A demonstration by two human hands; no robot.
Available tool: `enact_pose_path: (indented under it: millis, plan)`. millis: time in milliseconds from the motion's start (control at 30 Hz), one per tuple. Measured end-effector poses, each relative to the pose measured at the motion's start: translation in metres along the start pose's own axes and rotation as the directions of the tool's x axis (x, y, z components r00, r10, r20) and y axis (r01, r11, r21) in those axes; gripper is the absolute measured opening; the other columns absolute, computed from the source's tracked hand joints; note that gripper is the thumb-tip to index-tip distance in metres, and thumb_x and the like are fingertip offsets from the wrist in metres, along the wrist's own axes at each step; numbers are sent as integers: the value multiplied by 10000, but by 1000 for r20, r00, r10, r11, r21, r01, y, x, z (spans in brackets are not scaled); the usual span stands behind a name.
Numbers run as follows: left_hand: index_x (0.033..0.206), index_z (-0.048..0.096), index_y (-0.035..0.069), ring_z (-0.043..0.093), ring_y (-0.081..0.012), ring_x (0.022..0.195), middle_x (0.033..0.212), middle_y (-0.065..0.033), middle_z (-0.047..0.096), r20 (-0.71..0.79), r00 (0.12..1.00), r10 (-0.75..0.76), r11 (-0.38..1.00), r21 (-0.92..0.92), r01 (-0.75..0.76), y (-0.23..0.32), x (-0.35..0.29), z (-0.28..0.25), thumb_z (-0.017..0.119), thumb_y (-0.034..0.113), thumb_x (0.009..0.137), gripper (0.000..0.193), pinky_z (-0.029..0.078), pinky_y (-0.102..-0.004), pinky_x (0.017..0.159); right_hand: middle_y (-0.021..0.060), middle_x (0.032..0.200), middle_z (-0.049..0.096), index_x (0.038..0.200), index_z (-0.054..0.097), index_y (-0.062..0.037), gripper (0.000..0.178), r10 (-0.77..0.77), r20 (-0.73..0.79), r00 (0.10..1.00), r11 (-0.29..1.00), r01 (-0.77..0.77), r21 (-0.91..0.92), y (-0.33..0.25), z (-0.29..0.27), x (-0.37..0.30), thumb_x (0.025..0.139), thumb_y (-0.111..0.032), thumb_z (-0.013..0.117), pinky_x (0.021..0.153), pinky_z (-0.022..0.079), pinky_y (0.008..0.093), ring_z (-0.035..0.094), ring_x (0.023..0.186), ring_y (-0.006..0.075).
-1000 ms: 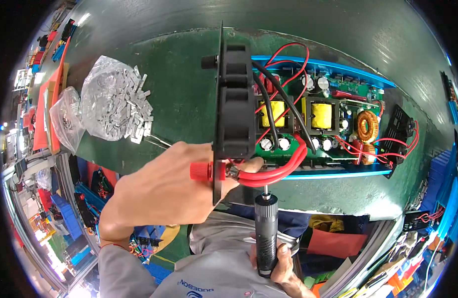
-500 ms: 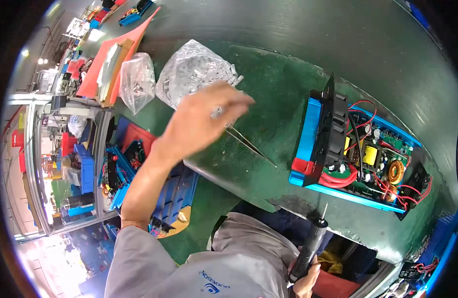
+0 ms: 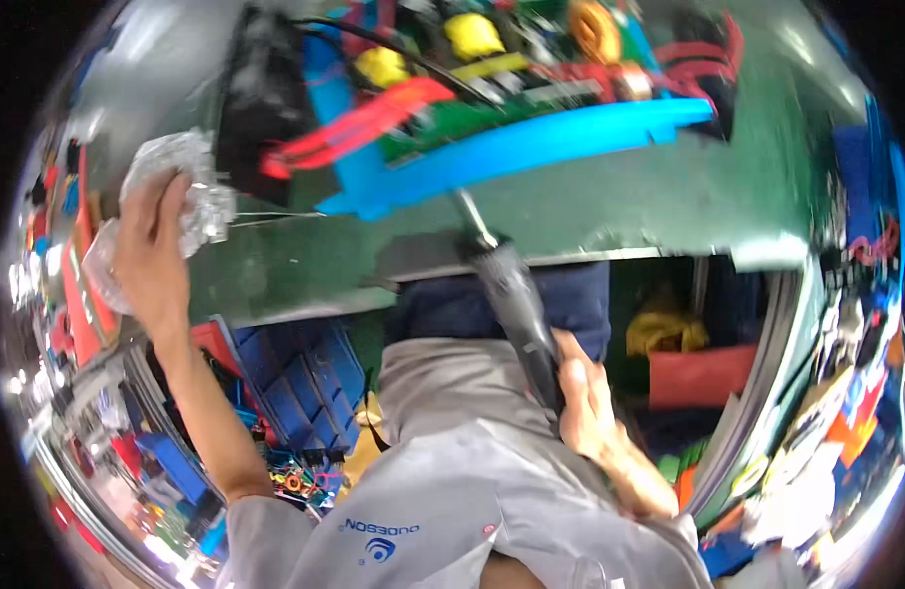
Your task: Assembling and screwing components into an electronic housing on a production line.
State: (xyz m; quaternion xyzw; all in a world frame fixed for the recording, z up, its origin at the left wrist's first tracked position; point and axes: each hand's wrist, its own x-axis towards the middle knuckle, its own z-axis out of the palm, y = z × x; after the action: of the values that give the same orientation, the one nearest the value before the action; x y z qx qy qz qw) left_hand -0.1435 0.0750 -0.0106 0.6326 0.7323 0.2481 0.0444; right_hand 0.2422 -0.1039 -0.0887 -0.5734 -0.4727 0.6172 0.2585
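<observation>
My right hand [image 3: 592, 402] is wrapped round the lower body of a black electric screwdriver [image 3: 519, 309]. Its metal bit points up and away, close to the near edge of a blue metal housing [image 3: 531, 152]. Inside that housing sit a green circuit board, yellow transformers, a copper-wound ring coil [image 3: 596, 31] and thick red wires [image 3: 359, 128]. At the far left, my left hand [image 3: 150, 250] is at a clear plastic bag [image 3: 202, 201] of small pale pieces. Motion smears its fingers, so their grip is unclear. Tweezers [image 3: 275, 214] lie between the bag and the housing.
The green bench top [image 3: 590, 221] ends just in front of my body. Below its edge at left are blue plastic bins [image 3: 305, 378]. An open space under the bench holds a yellow cloth [image 3: 663, 329] and a red item [image 3: 701, 373]. Shelving with parts stands at left.
The view has swung right, so the housing appears nearer and further left. My left hand has gone to the bag. The screwdriver in my right hand has risen toward the housing.
</observation>
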Motion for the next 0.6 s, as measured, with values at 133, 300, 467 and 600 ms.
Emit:
enact_pose_path:
  millis: [133,300,467,600]
  plan:
    - [1088,727,-15,670,-140,900,992,-82,706,294,956,5,973,-222,63,70,-59,1,661,53,946,170,507,-242,787,119,777,620,1362,513,-12,474,-40,-26,999,997,42,65,-5,-2,4,1077,-327,302,689,458,327,588,692,216]
    - [1071,734,-15,683,-143,858,955,-95,711,232,936,264,946,-250,-205,123,-66,25,654,11,941,155,513,-239,778,56,779,615,1359,532,-8,572,35,41,999,994,-39,99,-9,-7,0,1098,-430,247,714,434,286,556,742,132]
    - [1057,740,9,687,-103,877,963,-55,746,-48,895,444,884,-141,-446,128,-41,50,687,54,926,149,514,-231,797,47,768,596,1357,528,-2,607,0,15,1000,988,-2,152,-3,0,4,1097,-473,249,716,425,282,529,734,124]
    - [1044,743,36,685,-97,848,956,-36,751,62,956,288,868,-439,-233,137,-42,55,697,87,925,138,514,-232,797,48,769,590,1353,533,-2,611,2,20,1000,988,-5,155,0,3,6,1097,-478,248,724,426,283,522,736,120]
